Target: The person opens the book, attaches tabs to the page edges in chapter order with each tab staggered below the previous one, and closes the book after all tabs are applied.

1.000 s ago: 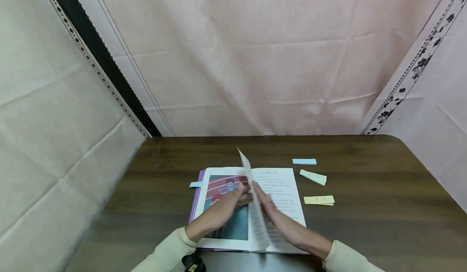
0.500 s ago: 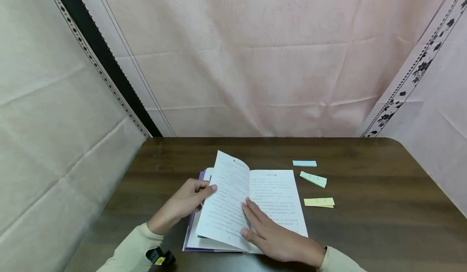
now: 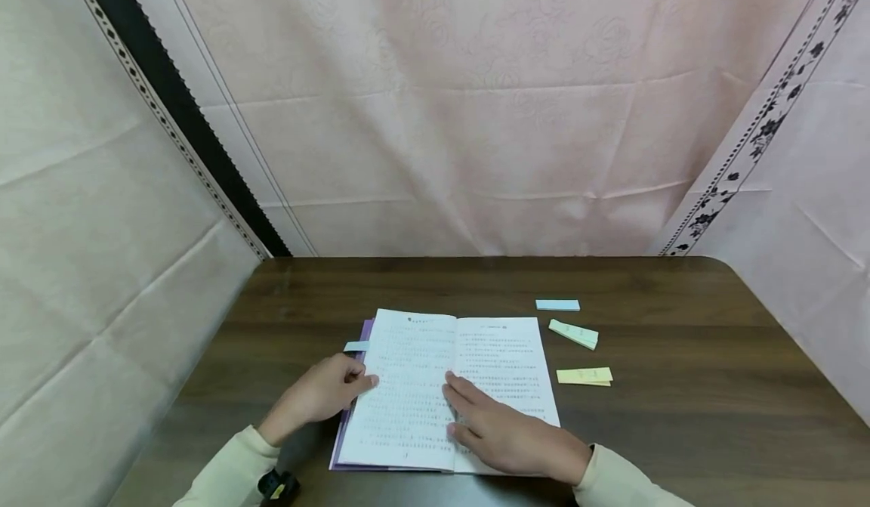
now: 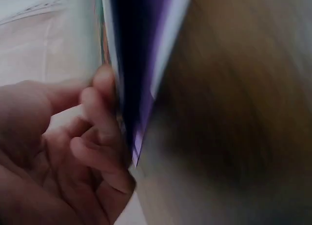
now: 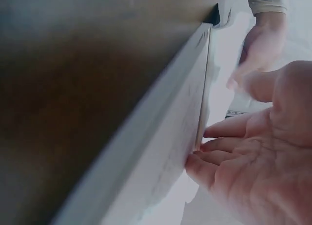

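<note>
Dark wood table (image 3: 680, 386), pink curtain (image 3: 476, 114) behind it, pale cloth (image 3: 88, 265) on the left side.

Book (image 3: 442, 386) lies open flat near my edge of the table, both visible pages are text. Purple cover edge shows along its left side, and a small blue tab (image 3: 355, 346) sticks out there near the top.

My left hand (image 3: 319, 397) is at the book's left edge, fingers curled, fingertips against the page edges. Left wrist view is blurred but shows the fingers (image 4: 100, 132) bent against the purple cover edge; can't tell if they actually clamp it.

My right hand (image 3: 503, 431) lies palm down on the right page close to the spine, fingers straight, pressing flat. Right wrist view shows the same: straight fingers (image 5: 229, 132) on the paper, my left hand visible past them.

Right of the book, three note pads apart from it: blue pad (image 3: 557, 305) farthest, green pad (image 3: 574, 334) in the middle, yellow pad (image 3: 584, 375) nearest me. Neither hand touches them.

Cream sleeves on both arms.
</note>
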Available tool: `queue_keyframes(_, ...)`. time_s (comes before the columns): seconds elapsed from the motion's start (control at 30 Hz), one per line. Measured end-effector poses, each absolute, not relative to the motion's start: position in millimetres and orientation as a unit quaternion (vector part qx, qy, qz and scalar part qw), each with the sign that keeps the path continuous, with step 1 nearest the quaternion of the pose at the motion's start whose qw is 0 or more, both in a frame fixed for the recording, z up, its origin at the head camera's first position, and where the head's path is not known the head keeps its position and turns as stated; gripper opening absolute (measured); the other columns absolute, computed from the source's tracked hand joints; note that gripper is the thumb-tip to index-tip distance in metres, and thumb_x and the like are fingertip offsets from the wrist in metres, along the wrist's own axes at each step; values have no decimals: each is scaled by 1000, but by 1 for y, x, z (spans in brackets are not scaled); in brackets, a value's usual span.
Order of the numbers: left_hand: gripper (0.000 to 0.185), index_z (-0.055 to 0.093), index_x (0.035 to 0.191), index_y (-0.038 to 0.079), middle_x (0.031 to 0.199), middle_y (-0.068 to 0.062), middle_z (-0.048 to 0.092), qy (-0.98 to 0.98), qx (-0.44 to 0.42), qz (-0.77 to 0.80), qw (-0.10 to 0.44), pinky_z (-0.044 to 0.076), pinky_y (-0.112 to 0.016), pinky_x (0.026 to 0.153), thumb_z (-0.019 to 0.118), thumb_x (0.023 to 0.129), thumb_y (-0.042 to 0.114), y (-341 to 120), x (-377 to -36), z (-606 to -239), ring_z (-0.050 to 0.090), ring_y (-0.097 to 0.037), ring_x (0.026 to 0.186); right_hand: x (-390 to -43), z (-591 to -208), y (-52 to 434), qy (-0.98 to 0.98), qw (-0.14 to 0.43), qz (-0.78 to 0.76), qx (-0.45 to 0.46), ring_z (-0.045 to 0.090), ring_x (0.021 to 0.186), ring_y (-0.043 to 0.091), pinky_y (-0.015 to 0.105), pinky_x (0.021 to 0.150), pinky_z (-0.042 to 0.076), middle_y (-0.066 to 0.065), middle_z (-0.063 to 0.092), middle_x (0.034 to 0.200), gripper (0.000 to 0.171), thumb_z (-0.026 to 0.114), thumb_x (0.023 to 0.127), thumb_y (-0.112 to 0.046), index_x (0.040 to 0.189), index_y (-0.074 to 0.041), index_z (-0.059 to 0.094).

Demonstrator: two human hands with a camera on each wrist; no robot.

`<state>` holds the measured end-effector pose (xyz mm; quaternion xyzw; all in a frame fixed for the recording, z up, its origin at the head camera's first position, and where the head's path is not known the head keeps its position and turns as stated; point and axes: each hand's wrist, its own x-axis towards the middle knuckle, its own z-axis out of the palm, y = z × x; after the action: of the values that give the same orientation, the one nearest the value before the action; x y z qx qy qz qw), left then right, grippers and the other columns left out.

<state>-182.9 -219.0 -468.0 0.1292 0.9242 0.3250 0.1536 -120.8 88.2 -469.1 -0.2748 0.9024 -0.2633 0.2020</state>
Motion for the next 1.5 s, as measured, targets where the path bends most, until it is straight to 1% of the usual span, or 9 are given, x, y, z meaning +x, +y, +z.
queue_keyframes(0.13, 37, 59, 77, 14, 62, 0, 52, 968, 84, 207, 111, 29, -28, 48, 80, 94, 39, -214, -178, -468, 46, -13, 53, -123, -467, 87, 912, 164, -200, -320, 27, 159, 25, 42, 124, 34, 8, 27, 174, 55, 50, 109, -6, 163, -3, 36)
queue_keyframes(0.27, 42, 62, 95, 13, 76, 0, 59, 978, 103, 165, 70, 40, -32, 51, 89, 85, 44, -199, -175, -461, 53, -15, 63, -127, -468, 89, 913, 128, -162, -352, 35, 156, 26, 42, 122, 38, 11, 36, 169, 54, 54, 105, 5, 158, -1, 45)
queue_keyframes(0.4, 56, 68, 119, 10, 116, -6, 68, 963, 184, 186, 63, 59, -46, 80, 91, 82, 45, -177, -176, -458, 65, -23, 101, -133, -467, 92, 911, 124, -163, -358, 41, 153, 27, 43, 120, 41, 11, 41, 166, 53, 54, 104, 8, 156, -3, 50)
queue_keyframes(0.5, 71, 66, 135, 7, 141, -12, 62, 948, 245, 190, 68, 55, -54, 102, 92, 81, 45, -161, -180, -459, 61, -34, 128, -138, -467, 93, 909, 128, -165, -361, 42, 152, 27, 43, 120, 41, 11, 43, 165, 57, 55, 100, 12, 155, -3, 51)
queue_keyframes(0.67, 87, 56, 150, 6, 160, -15, 47, 926, 311, 177, 119, 46, -51, 115, 92, 81, 46, -139, -185, -462, 48, -35, 146, -141, -464, 95, 905, 130, -169, -368, 43, 151, 26, 41, 120, 41, 10, 45, 163, 57, 56, 99, 14, 153, -4, 54)
queue_keyframes(0.83, 95, 52, 154, 5, 166, -12, 41, 922, 331, 137, 144, 43, -45, 118, 94, 79, 45, -124, -184, -461, 42, -29, 152, -142, -465, 97, 901, 131, -183, -372, 43, 151, 25, 42, 120, 40, 10, 46, 163, 55, 56, 101, 12, 152, -7, 56)
queue_keyframes(1.07, 98, 48, 157, 5, 170, -11, 36, 931, 308, 106, 167, 44, -47, 118, 94, 79, 43, -114, -184, -457, 38, -29, 155, -148, -466, 99, 897, 113, -155, -398, 42, 149, 23, 40, 122, 38, 4, 44, 165, 65, 60, 94, 16, 154, -10, 55)
queue_keyframes(1.23, 99, 45, 159, 7, 171, -9, 33, 934, 283, 100, 192, 43, -48, 118, 93, 80, 41, -110, -182, -454, 36, -26, 156, -151, -470, 102, 887, 123, -172, -411, 39, 151, 23, 41, 123, 36, 2, 41, 167, 63, 56, 99, 11, 157, -12, 51)
queue_keyframes(1.5, 106, 39, 162, 7, 172, -8, 32, 938, 280, 76, 189, 47, -45, 115, 93, 79, 45, -105, -182, -454, 42, -25, 152, -154, -468, 125, 887, 135, -247, -367, 41, 151, 28, 48, 120, 41, 9, 46, 162, 38, 55, 105, -4, 141, -12, 65)
